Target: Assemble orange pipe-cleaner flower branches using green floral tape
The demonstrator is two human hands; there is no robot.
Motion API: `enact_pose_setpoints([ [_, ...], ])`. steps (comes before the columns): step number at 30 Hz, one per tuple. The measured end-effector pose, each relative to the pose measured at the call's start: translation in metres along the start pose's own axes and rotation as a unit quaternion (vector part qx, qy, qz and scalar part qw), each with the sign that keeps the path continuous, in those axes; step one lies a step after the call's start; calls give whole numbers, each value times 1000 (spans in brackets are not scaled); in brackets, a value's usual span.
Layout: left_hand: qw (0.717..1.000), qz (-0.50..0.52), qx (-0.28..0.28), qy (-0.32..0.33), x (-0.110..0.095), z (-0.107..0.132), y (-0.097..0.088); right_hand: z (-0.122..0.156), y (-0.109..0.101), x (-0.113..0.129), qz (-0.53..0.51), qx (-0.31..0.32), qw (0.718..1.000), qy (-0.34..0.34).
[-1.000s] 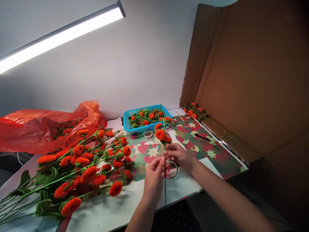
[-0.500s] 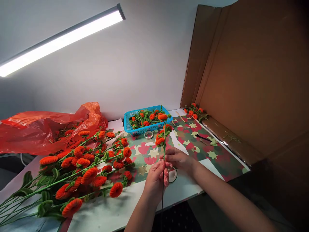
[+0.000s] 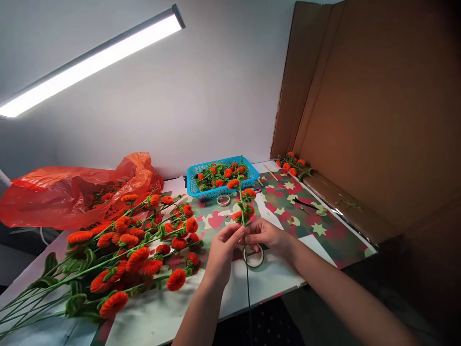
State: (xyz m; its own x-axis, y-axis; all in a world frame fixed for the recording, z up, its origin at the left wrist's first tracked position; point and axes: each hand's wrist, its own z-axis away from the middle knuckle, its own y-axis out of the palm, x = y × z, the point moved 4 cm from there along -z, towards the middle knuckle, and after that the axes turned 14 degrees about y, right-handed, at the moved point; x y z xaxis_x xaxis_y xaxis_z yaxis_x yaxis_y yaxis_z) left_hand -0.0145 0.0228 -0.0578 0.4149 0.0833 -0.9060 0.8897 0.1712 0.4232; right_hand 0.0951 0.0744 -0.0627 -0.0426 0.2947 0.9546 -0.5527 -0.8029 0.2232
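Observation:
An artificial flower stem (image 3: 242, 205) with orange fuzzy blooms and small green leaves stands upright at the centre, its thin dark lower wire hanging past the table edge. My left hand (image 3: 226, 245) pinches the stem below the lowest blooms, thumb and fingertips closed. From the other side my right hand (image 3: 267, 235) has its fingertips closed on the same spot. A roll of green-edged tape (image 3: 263, 260) hangs just under the right fingers, around or behind the wire; whether those fingers grip it I cannot tell.
Finished-looking orange flower stems (image 3: 137, 259) lie heaped at left, beside a red plastic bag (image 3: 72, 192). A blue basket (image 3: 205, 194) holds more flowers, with another tape roll (image 3: 223, 200) before it. Dark tweezers-like tool (image 3: 305, 204) lies right; a cardboard wall (image 3: 360, 120) stands behind it.
The flower stem has turned, so its blooms face differently. My left hand has risen slightly and moved left, fingertips nearer the right hand's. The tape roll sits a little further left.

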Motion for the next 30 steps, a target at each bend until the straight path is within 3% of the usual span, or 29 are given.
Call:
enact_pose_setpoints([
  [3,999,-3,-34,4,1,0,1,0,1,2,1,4,1000,-8],
  [7,990,-11,-101,96,3,7,6,0,2,3,-7,-9,1000,-3],
  [11,983,-7,-69,169,1,12,12,1,2,3,-1,-19,1000,9],
  [14,989,-21,-18,145,0,12,9,1,3,3,12,-17,1000,10],
  [18,995,-29,-24,96,-1,8,0,0,3,2,10,-1,1000,13],
  [22,999,14,0,45,1,4,2,-2,2,1,13,4,1000,9],
  [30,997,60,-14,43,8,4,6,-1,4,1,14,7,1000,17],
])
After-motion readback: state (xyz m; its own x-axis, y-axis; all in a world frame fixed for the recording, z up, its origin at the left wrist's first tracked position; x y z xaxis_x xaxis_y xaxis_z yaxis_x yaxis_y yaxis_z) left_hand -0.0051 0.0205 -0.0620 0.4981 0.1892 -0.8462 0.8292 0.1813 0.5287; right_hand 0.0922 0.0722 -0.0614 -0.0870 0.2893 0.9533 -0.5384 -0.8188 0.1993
